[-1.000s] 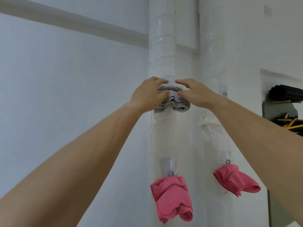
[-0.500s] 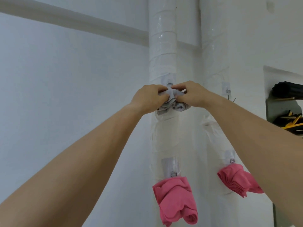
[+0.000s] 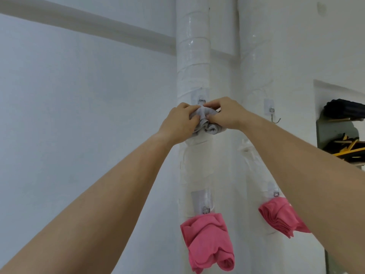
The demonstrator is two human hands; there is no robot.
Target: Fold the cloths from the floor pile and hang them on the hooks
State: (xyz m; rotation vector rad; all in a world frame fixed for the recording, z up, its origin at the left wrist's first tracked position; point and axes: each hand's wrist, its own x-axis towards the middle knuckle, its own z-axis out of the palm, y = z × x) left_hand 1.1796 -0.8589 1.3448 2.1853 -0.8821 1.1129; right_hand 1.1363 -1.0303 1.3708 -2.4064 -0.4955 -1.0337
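Note:
A folded grey cloth [image 3: 205,121] is bunched against the left white pipe [image 3: 194,56], just under the upper left hook [image 3: 201,101]. My left hand [image 3: 178,123] grips the cloth from the left and my right hand [image 3: 225,113] pinches its top from the right. The hook's tip is hidden by the cloth and my fingers. A pink cloth [image 3: 207,240] hangs from the lower left hook [image 3: 205,210]. A second pink cloth [image 3: 280,216] hangs from the lower right hook [image 3: 276,194]. The upper right hook [image 3: 272,113] is bare.
The two taped white pipes run up a white wall corner, the right pipe [image 3: 254,56] beside the left. At the right edge a recess [image 3: 335,123] holds a black roll [image 3: 344,108] and yellow sticks [image 3: 349,147].
Both hands have closed in on the grey cloth and squeezed it into a tighter bunch right under the upper left hook. The view has tilted up slightly.

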